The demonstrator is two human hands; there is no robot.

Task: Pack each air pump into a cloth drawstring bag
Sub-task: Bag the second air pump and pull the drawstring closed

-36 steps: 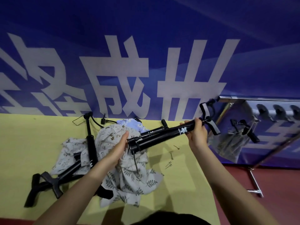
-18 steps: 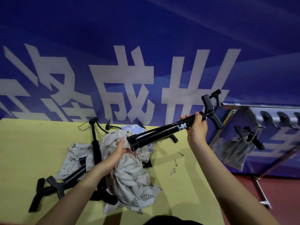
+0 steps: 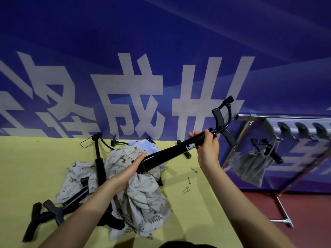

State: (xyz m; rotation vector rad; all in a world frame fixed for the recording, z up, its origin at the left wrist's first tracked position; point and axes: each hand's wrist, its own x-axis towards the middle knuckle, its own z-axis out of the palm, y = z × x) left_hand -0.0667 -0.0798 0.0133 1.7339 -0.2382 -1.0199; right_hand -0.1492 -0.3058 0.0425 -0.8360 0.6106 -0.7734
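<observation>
— What is held up over the yellow table [image 3: 44, 158]?
— A black air pump [image 3: 172, 151], T-handle to the far right, is gripped near the handle by the right hand [image 3: 207, 145]. Its low end is met by the left hand [image 3: 129, 169], which clutches a leaf-print drawstring bag [image 3: 143, 199].
— And behind?
— A blue banner [image 3: 161, 51] is seen.

A deep blue banner [image 3: 179, 42] printed with large pale-grey Chinese characters [image 3: 129, 97] fills the wall behind a yellow-green worktop [image 3: 26, 167]. At right, a chrome-framed rack [image 3: 250, 116] with a row of dark hooks [image 3: 302, 127] stands on a reddish-brown floor [image 3: 308, 212]. Soft, even light falls across the banner.
</observation>
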